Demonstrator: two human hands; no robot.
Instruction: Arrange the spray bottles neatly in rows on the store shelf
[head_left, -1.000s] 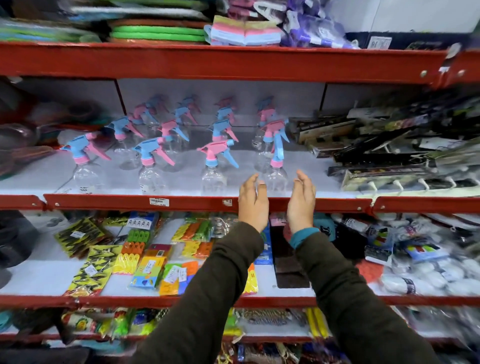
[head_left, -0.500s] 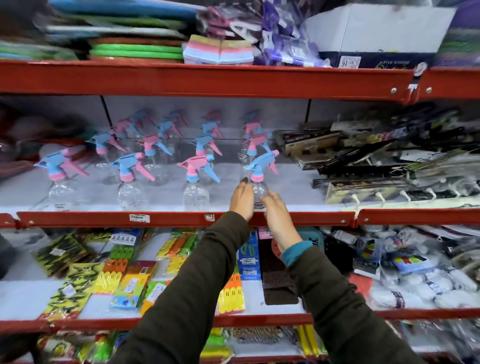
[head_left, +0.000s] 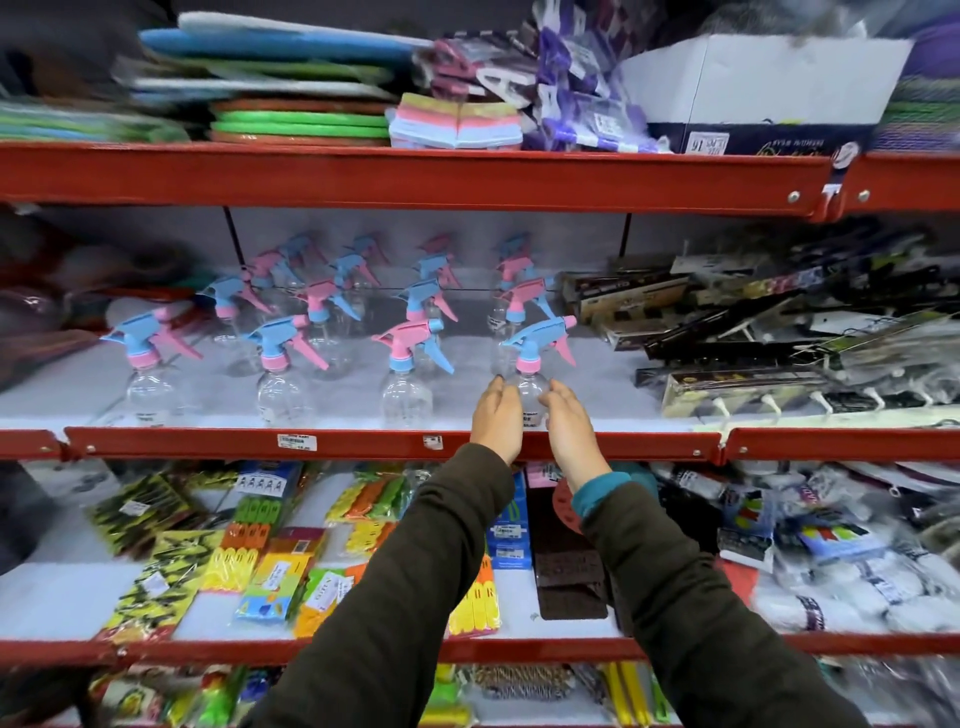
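Clear spray bottles with pink-and-blue trigger heads stand in rows on the middle shelf (head_left: 363, 444), nozzles pointing left. The front row holds a bottle at the left (head_left: 150, 395), a second bottle (head_left: 283, 397), a third bottle (head_left: 405, 400) and the front right bottle (head_left: 531, 387) with a blue head. My left hand (head_left: 497, 418) and my right hand (head_left: 569, 428) cup that front right bottle from both sides, fingertips on its shoulders. Its lower body is hidden behind my hands. More bottles (head_left: 426, 301) stand in the rows behind.
Dark packaged goods (head_left: 727, 332) lie piled just right of the bottles. Red shelf rails run above (head_left: 415, 176) and below. Packets of clips (head_left: 270, 566) fill the lower shelf. Mats and a white box (head_left: 753, 88) sit on the top shelf.
My hands rose from the shelf's front edge and closed around the front right bottle. Its trigger head, which hung forward, now points left like the others.
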